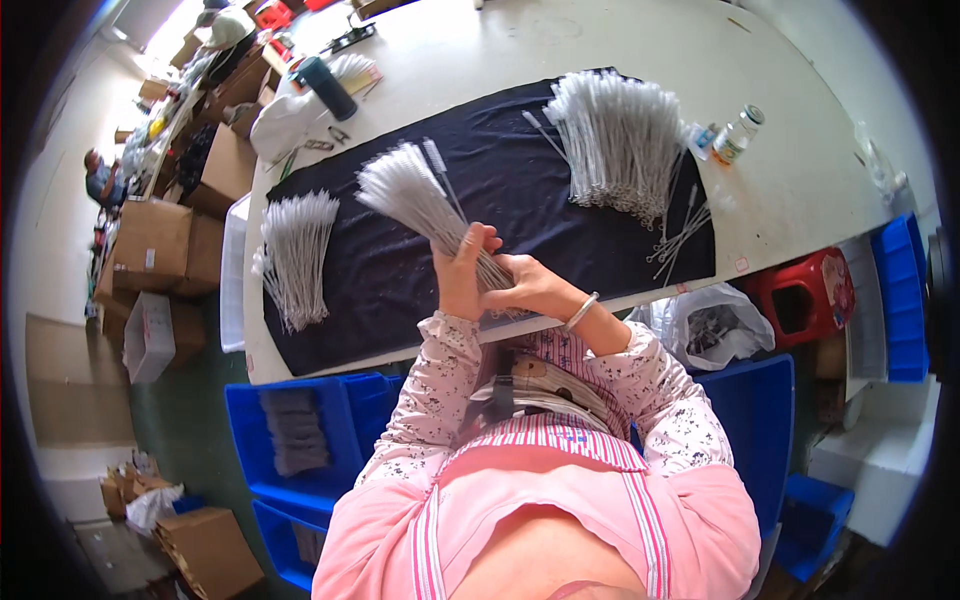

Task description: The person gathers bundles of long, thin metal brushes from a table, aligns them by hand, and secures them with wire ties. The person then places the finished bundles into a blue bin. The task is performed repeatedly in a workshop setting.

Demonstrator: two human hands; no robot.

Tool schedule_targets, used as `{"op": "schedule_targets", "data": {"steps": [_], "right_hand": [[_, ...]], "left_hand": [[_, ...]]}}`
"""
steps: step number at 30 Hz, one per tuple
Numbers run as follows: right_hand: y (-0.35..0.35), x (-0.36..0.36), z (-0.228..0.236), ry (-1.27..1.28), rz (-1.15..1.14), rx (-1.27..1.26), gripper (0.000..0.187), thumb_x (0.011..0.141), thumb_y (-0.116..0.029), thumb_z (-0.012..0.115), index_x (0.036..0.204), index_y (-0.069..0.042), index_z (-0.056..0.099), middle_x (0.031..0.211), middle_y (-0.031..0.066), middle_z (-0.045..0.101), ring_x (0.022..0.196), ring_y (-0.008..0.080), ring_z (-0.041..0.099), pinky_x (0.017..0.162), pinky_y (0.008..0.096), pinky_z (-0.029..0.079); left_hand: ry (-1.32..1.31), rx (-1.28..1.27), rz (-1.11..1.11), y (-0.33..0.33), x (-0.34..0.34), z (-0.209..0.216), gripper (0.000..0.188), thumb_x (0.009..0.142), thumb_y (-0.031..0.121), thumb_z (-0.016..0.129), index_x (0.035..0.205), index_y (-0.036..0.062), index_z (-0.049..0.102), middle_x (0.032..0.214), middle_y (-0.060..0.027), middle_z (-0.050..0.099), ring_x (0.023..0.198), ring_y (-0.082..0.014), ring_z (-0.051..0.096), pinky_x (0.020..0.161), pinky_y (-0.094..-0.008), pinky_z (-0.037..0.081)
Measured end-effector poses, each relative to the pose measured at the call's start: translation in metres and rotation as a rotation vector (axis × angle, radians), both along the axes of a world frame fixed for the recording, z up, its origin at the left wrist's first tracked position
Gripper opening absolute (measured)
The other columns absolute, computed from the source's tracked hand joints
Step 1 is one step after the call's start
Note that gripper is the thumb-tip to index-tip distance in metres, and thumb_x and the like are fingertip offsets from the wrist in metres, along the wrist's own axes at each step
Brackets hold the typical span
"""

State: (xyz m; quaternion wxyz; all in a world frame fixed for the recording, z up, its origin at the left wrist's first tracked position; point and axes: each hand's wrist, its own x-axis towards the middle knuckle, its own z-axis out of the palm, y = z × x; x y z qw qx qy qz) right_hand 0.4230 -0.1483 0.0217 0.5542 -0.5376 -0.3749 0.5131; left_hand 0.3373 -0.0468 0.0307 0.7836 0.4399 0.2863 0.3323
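Both hands are closed around a bundle of straw brushes (pixel 405 190) with white bristles and thin wire handles. My left hand (pixel 460 265) wraps the handles in the middle, while my right hand (pixel 538 288) grips them near their lower ends. The bristle heads fan out to the upper left, and one brush (pixel 438 165) stands apart at the bundle's right side. Under them a dark cloth (pixel 500 150) covers part of the white table (pixel 560 40). A smaller pile of brushes (pixel 300 250) lies at the left, a large heap (pixel 615 140) at the far right.
Loose brushes (pixel 682 240) lie right of the heap, near a glass bottle (pixel 738 135). A dark tumbler (pixel 325 88) and hand tools (pixel 320 145) are at the back left. Blue bins (pixel 245 425), a plastic bag (pixel 745 315) and a red stool (pixel 835 285) border the table's near side.
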Motion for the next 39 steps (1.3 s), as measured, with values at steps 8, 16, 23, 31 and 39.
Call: {"op": "schedule_targets", "data": {"steps": [8, 16, 23, 31, 39], "right_hand": [[0.010, -0.060, -0.024, -0.373, -0.233, -0.158, 0.031, 0.071, -0.024, 0.067, 0.090, 0.000, 0.060, 0.075, 0.0115, 0.064, 0.060, 0.0176, 0.063, 0.055, 0.0313, 0.050], [0.012, -0.058, 0.004, 0.485, 0.011, -0.229, 0.019, 0.078, -0.016, 0.063, 0.088, -0.001, 0.057, 0.065, 0.0035, 0.052, 0.044, 0.0117, 0.047, 0.039, 0.0265, 0.035], [-0.002, -0.043, 0.023, 1.356, 0.210, -0.230, 0.023, 0.088, -0.019, 0.049, 0.100, -0.001, 0.054, 0.068, -0.0009, 0.047, 0.050, 0.0078, 0.041, 0.045, 0.0236, 0.032], [-0.013, -0.050, 0.096, 0.934, 0.131, -0.320, 0.053, 0.092, -0.048, 0.047, 0.080, 0.001, 0.061, 0.062, 0.0124, 0.062, 0.046, 0.0171, 0.058, 0.037, 0.0255, 0.044], [0.027, -0.027, 0.168, -0.561, -0.446, 0.704, 0.040, 0.093, -0.042, 0.054, 0.086, -0.003, 0.064, 0.081, 0.0079, 0.065, 0.071, 0.0149, 0.064, 0.063, 0.0282, 0.050]], "left_hand": [[0.197, 0.184, 0.070, -0.002, -0.042, -0.040, 0.049, 0.081, 0.020, 0.073, 0.113, 0.0024, 0.040, 0.093, -0.0071, 0.055, 0.079, -0.0152, 0.060, 0.069, -0.0296, 0.052], [0.203, 0.103, 0.043, 0.010, -0.075, -0.021, 0.048, 0.083, 0.013, 0.060, 0.123, 0.0009, 0.037, 0.103, -0.0119, 0.056, 0.084, -0.0167, 0.058, 0.074, -0.0302, 0.050], [0.650, 1.656, 0.225, 0.018, -0.090, 0.036, 0.064, 0.065, 0.013, 0.064, 0.128, 0.0104, 0.050, 0.115, -0.0111, 0.057, 0.108, -0.0288, 0.053, 0.103, -0.0477, 0.030], [0.075, 1.620, -0.298, 0.033, -0.072, 0.045, 0.028, 0.067, 0.015, 0.069, 0.092, 0.0046, 0.064, 0.089, -0.0073, 0.066, 0.088, -0.0275, 0.065, 0.091, -0.0409, 0.046], [0.005, 0.784, -0.331, 0.060, -0.042, 0.065, 0.027, 0.078, 0.009, 0.074, 0.101, 0.0010, 0.061, 0.084, 0.0005, 0.062, 0.075, -0.0073, 0.056, 0.066, -0.0255, 0.049]]}}
